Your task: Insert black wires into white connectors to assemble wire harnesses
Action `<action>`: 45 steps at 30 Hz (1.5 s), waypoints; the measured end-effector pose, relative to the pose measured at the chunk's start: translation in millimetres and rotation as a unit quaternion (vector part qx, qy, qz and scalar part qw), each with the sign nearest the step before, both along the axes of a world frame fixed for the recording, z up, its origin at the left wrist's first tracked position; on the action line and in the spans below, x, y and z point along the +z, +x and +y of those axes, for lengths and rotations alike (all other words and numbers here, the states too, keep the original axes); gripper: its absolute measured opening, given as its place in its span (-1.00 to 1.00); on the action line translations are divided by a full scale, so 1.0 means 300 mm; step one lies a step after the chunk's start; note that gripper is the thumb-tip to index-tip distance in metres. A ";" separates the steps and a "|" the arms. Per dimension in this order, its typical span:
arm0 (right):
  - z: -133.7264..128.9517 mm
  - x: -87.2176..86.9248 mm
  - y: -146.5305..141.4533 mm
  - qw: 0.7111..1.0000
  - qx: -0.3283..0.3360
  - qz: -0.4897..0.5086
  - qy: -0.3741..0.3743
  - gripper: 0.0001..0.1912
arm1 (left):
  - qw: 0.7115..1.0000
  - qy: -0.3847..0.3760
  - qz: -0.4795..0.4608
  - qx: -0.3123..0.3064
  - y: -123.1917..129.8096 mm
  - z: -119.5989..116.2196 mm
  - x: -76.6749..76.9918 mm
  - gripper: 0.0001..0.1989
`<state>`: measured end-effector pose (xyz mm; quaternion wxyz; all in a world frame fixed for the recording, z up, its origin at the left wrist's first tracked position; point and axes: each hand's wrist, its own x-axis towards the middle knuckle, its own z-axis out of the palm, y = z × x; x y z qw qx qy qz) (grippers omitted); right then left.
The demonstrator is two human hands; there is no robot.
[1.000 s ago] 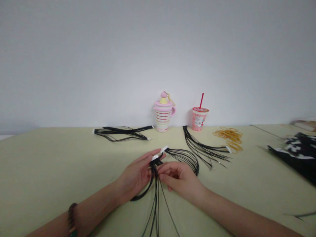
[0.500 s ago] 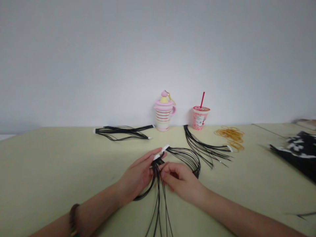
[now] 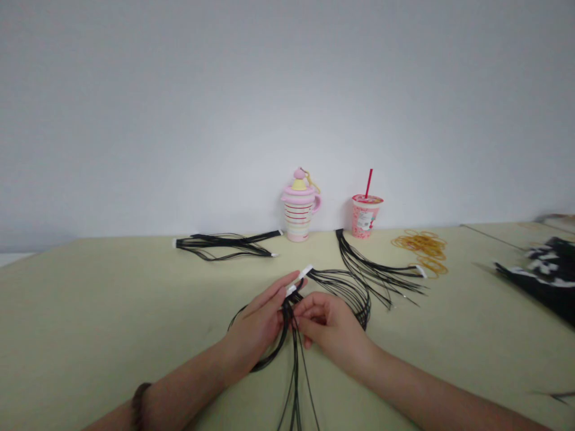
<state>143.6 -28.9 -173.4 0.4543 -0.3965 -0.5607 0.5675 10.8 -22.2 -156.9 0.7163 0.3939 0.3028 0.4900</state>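
A black cable bundle (image 3: pixel 295 371) with white connectors (image 3: pixel 291 291) lies between my two hands at the lower centre. My left hand (image 3: pixel 263 314) is closed round it near the connectors, thumb on the near side. Thin wires hang down from there toward the lower edge, and others loop out to the right. With fingertips pinched, my right hand (image 3: pixel 326 320) holds some of the wires just below the connectors. The exact grip of its fingertips is partly hidden.
Behind are another black cable bundle (image 3: pixel 229 244), a pink striped cup (image 3: pixel 297 215), a pink cup with a red straw (image 3: pixel 365 218), a third cable bundle (image 3: pixel 372 269) and yellow rubber bands (image 3: pixel 422 244). Black-and-white cloth (image 3: pixel 548 287) lies at the right.
Both hands and the held bundle have shifted slightly right in view. Fewer wires hang apart below the connectors, and a strand now shows to the left of my left hand.
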 end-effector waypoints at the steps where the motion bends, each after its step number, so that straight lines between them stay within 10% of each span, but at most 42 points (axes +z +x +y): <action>1: 0.001 0.001 0.000 1.000 -0.007 0.002 -0.001 -0.92 | 1.000 0.006 -0.004 -0.001 0.001 0.002 -0.003 -0.63; 35: -0.009 0.007 0.004 0.999 -0.022 0.001 0.036 -0.90 | 1.000 -0.016 -0.014 0.010 0.012 -0.008 0.022 -0.65; 45: 0.044 0.159 0.164 0.967 0.115 0.167 -0.155 -0.90 | 0.994 -0.059 -0.016 0.089 -0.011 0.032 -0.007 -0.76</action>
